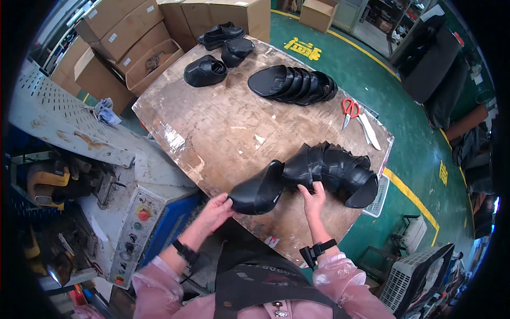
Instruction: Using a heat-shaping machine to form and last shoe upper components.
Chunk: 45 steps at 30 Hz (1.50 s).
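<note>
A black leather shoe upper (255, 192) is at the near edge of the worktable, its left end pinched between the thumb and fingers of my left hand (217, 211). My right hand (313, 201) grips the lower edge of another black upper (300, 169), the leftmost of a nested row. That row of black shoe uppers (345, 173) curves away to the right, several overlapping one another. The two uppers at my hands meet or overlap where their edges come together. Some of my right fingers are hidden behind the leather.
Across the wooden table (212, 138) lies a second nested row of black uppers (289, 85). Red-handled scissors (349, 110) and a white strip (369, 132) sit at right. Loose black uppers (205, 72) are at the far left. A machine with a button panel (135, 234) stands left; cardboard boxes (122, 37) behind.
</note>
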Tool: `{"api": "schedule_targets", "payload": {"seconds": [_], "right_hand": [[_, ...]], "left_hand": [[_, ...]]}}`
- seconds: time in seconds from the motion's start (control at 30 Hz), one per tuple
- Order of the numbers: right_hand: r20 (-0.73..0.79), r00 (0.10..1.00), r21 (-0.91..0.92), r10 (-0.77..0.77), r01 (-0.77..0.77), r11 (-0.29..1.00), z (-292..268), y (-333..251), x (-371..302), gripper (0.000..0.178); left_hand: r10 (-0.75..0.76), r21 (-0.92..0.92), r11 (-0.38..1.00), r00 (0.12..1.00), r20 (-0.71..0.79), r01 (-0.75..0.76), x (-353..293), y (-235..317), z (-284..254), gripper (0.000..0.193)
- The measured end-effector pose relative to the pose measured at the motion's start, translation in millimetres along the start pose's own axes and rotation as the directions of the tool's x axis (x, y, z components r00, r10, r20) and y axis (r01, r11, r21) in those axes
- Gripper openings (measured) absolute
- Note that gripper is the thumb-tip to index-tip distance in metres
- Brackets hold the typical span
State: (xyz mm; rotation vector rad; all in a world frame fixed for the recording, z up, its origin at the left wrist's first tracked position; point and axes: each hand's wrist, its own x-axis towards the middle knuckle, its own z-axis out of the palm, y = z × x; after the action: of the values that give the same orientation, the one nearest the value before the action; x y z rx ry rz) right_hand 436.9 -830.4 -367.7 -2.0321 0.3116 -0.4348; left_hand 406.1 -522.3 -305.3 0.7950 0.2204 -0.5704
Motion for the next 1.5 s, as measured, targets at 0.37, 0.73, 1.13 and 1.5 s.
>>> {"api": "schedule_targets", "payload": {"seconds": [0.37, 0.73, 1.13, 1.5], "right_hand": [[0.053, 0.995, -0.039, -0.083, 0.085, 0.996, -6, -13, -3, 0.028], [0.330, 0.940, -0.113, -0.084, 0.128, 0.985, -5, -14, -8, 0.032], [0.211, 0.772, -0.066, -0.600, 0.624, 0.779, 34, 28, -61, 0.027], [0.831, -0.078, 0.556, -0.551, 0.162, 0.815, 220, -274, -529, 0.014]], "left_hand": [[-0.047, -0.102, 0.994, 0.999, 0.018, 0.048, 112, -70, 51, 0.025], [0.309, 0.202, 0.946, 0.896, -0.319, -0.254, 124, -119, 54, 0.049], [0.524, 0.618, 0.782, 0.451, -0.723, 0.083, -343, -186, -134, 0.025], [0.683, 0.032, 0.628, -0.530, -0.503, 0.778, -898, -281, -207, 0.013]]}}
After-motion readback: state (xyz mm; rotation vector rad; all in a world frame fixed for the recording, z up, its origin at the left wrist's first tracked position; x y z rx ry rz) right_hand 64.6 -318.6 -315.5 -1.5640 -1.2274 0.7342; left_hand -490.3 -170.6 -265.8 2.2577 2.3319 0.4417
